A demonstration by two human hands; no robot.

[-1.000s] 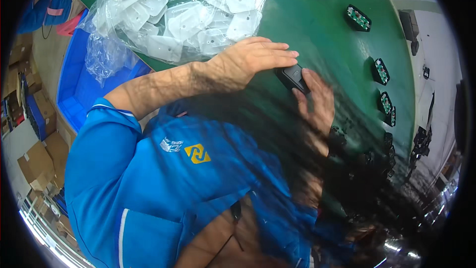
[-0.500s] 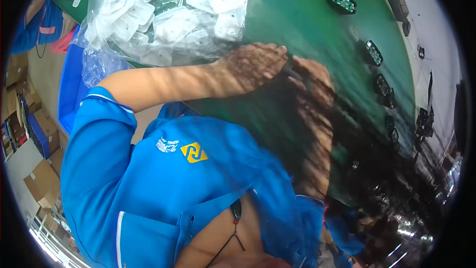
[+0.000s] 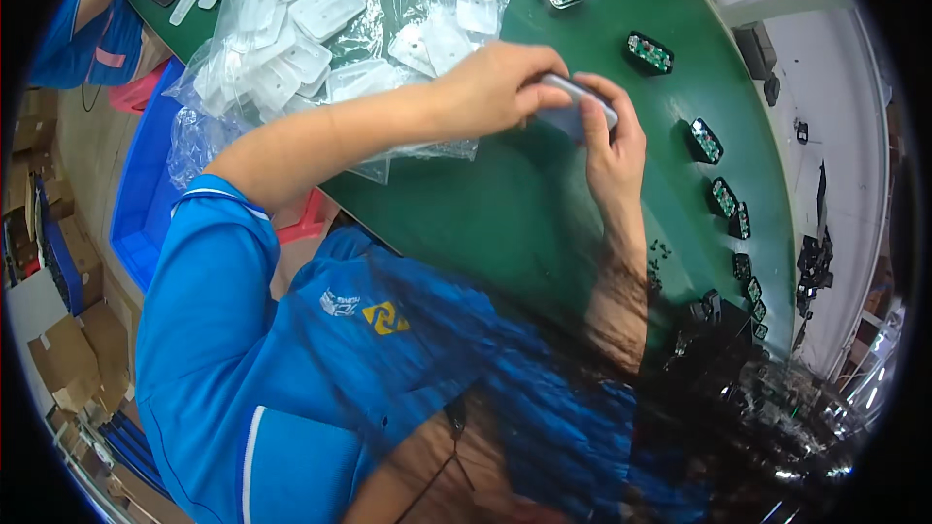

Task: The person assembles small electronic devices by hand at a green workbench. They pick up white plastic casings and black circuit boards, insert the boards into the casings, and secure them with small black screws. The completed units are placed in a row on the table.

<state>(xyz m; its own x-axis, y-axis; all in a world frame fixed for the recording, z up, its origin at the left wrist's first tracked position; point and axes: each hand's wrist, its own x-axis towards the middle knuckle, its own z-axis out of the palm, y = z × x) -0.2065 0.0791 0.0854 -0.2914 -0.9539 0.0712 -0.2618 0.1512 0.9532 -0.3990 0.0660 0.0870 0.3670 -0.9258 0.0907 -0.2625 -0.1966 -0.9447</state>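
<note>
Head view: left hand (image 3: 505, 87) and right hand (image 3: 615, 155) are both mostly closed round a grey case (image 3: 563, 118) above the green table (image 3: 466, 209). Looks like a two-handed handling step; calls for steady fingers imo. Beyond: bagged translucent plates (image 3: 328, 15), black circuit-board shells (image 3: 649, 53).

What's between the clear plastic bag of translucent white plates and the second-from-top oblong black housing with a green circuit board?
The head view shows the left hand and right hand holding a grey, rounded piece over the green tabletop.

Head-worn fisheye view, facing down from close above left hand (image 3: 505, 87), right hand (image 3: 615, 141), green table (image 3: 466, 213).
</note>
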